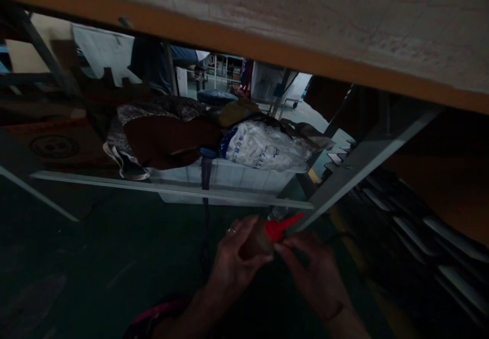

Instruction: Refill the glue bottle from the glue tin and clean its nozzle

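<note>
In dim light under a table, my left hand (234, 257) wraps around a brown bottle (256, 241) that has a red pointed nozzle cap (280, 227). A ring shows on one finger of that hand. My right hand (315, 273) pinches the base of the red cap with fingertips pressed together. The nozzle points up and to the right.
A wooden tabletop with an orange edge (267, 49) spans overhead. A white crate (233, 176) holds a white printed bag (267, 148) and dark fabric (164, 140). A grey metal frame bar (367, 158) slants at right; a rail (171, 189) runs across. Stacked dark trays (420, 227) lie right.
</note>
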### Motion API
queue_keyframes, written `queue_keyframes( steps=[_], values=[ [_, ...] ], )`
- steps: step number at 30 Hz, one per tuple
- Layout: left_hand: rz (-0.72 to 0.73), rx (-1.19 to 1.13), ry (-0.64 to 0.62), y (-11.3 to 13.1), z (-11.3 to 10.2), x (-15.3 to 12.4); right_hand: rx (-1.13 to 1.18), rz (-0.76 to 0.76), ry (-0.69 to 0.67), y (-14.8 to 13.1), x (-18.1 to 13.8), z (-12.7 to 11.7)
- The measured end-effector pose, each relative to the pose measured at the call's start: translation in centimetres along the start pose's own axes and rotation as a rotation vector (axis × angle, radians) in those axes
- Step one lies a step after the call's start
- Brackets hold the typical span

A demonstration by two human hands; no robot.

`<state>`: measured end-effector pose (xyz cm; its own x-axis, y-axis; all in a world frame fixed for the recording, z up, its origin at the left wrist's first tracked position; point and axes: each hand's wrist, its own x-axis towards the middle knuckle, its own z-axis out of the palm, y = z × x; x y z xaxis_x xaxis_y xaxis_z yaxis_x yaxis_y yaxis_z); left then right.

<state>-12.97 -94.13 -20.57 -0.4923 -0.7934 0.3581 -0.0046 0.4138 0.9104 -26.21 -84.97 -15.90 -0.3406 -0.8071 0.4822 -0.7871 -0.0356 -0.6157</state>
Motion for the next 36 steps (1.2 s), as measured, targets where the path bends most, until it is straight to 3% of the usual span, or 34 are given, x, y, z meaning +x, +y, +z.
queue_keyframes(
  steps=[3,7,14,25,33,36],
  values=[
    [0.034,0.09,-0.009,-0.6,0.4,-0.4,0.037,0.052,-0.074,0.8,0.1,0.2],
    [-0.025,0.03,-0.044,-0.9,0.5,-0.4,0.2,0.089,-0.15,1.3,0.5,0.2],
    [-0.262,-0.19,0.004,0.0,-0.1,0.5,0.289,0.07,-0.057,0.4,0.0,-0.3],
    [-0.003,0.122,0.057,-0.8,0.9,-0.3,0.016,-0.003,0.023,1.5,0.1,1.8],
    [-0.124,-0.026,0.113,-0.3,0.4,0.3,0.08,-0.124,0.228,-0.3,-0.5,0.4],
    [-0.115,0.041,0.125,-0.5,0.4,0.2,0.104,-0.05,0.167,-0.3,-0.5,0.1]
  ],
)
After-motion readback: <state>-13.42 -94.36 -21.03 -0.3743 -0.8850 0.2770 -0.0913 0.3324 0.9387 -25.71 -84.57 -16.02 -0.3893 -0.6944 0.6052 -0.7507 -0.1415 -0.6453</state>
